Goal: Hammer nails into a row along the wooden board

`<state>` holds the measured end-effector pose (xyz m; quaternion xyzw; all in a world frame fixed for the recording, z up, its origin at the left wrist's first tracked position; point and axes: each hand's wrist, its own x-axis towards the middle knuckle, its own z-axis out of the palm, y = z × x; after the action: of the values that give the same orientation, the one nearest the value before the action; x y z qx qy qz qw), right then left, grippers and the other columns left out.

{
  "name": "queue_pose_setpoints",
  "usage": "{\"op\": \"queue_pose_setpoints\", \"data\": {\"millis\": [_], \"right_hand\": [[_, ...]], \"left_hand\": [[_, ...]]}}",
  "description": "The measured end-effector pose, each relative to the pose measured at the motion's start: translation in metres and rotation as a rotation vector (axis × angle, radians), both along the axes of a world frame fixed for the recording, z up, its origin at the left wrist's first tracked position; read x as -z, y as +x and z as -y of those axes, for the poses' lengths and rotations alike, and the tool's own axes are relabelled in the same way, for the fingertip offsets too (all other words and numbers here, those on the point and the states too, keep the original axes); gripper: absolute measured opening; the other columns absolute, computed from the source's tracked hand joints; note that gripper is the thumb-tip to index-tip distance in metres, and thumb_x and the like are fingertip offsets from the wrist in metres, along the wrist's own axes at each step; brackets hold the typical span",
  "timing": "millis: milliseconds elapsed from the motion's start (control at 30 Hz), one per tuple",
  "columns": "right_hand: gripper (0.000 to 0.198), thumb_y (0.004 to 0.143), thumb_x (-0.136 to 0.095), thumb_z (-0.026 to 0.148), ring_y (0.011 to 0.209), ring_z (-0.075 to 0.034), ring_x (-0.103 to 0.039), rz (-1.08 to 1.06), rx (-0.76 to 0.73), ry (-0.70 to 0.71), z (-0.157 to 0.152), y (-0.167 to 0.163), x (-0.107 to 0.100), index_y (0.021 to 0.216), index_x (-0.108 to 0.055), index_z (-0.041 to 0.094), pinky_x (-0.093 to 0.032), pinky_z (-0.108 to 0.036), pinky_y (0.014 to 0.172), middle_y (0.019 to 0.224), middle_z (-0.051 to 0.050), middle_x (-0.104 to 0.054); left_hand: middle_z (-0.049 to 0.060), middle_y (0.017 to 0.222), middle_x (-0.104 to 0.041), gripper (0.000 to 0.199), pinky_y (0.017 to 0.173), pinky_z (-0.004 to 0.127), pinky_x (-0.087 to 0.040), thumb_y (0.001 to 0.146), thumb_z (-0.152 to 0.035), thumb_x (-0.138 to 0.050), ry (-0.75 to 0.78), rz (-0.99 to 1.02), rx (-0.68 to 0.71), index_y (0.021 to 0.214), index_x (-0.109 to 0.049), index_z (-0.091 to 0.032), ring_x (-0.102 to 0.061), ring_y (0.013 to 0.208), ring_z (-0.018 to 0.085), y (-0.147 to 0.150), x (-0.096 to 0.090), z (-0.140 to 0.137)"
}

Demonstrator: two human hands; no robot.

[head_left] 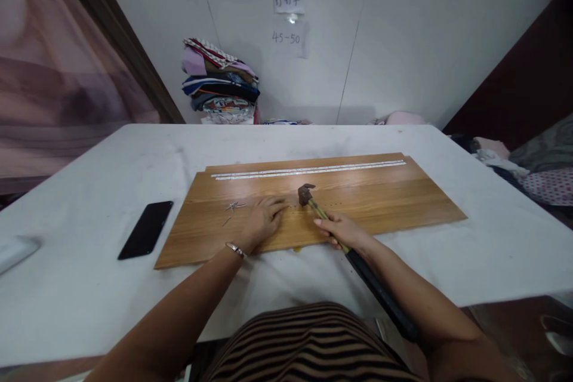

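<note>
My right hand (341, 230) grips a claw hammer (320, 210) by its yellowish shaft, close under the rusty head. The black rubber grip trails back along my right forearm. The hammer head is held just over a wood-grain board (394, 191), right of my left fingertips. My left hand (265, 219) rests on the board with its fingers drawn together; what is between the fingertips is hidden. A small pile of nails (233, 206) lies on the board left of that hand. Small dark dots, like nail heads or holes, run in a row across the board near the hammer.
Two white measuring strips (308, 169) lie along the board's far side. A black phone (147, 229) is on the white table (76, 286) to the left, with a white object (18, 250) beyond it. Folded clothes (221, 80) are stacked behind the table against the wall.
</note>
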<state>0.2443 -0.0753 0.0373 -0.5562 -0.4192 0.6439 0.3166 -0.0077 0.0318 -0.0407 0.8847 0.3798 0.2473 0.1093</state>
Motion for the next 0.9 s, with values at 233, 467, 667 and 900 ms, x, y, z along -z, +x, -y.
{"op": "queue_pose_setpoints", "data": {"millis": [233,467,667,900], "right_hand": [[0.053,0.07,-0.076,0.065,0.039,-0.005,-0.036,-0.015,-0.04,0.017,-0.0022,-0.0016,0.0041,0.078,-0.043,0.025,-0.028,-0.022,0.037,0.056,0.011,-0.046],[0.053,0.07,-0.077,0.065,0.039,-0.005,-0.036,-0.015,-0.014,0.004,0.0013,-0.0005,0.0018,0.079,-0.044,0.025,-0.027,-0.021,0.036,0.057,0.011,-0.046],[0.051,0.071,-0.077,0.063,0.039,-0.005,-0.036,-0.012,-0.024,-0.002,0.0013,-0.0005,-0.0016,0.079,-0.045,0.025,-0.027,-0.021,0.037,0.056,0.011,-0.046],[0.052,0.071,-0.078,0.063,0.039,-0.004,-0.036,-0.016,-0.009,-0.008,-0.0008,-0.0001,0.0026,0.079,-0.045,0.024,-0.026,-0.021,0.038,0.056,0.011,-0.047]], "left_hand": [[0.008,0.131,-0.073,0.035,0.113,0.05,-0.049,0.097,-0.019,-0.052,0.006,0.009,-0.004,0.119,-0.078,-0.024,-0.065,0.122,0.027,0.0008,0.0016,0.0005],[0.009,0.133,-0.072,0.035,0.113,0.051,-0.049,0.097,-0.019,-0.052,-0.007,-0.015,0.0,0.121,-0.077,-0.024,-0.064,0.124,0.027,-0.0001,-0.0001,0.0006],[0.008,0.134,-0.072,0.035,0.113,0.051,-0.048,0.098,-0.02,-0.051,0.005,-0.009,-0.001,0.122,-0.077,-0.025,-0.064,0.123,0.027,-0.0001,-0.0007,0.0015],[0.008,0.132,-0.073,0.036,0.112,0.051,-0.05,0.096,-0.018,-0.053,-0.011,0.008,0.012,0.122,-0.077,-0.026,-0.065,0.122,0.027,-0.0005,-0.0015,0.0005]]}}
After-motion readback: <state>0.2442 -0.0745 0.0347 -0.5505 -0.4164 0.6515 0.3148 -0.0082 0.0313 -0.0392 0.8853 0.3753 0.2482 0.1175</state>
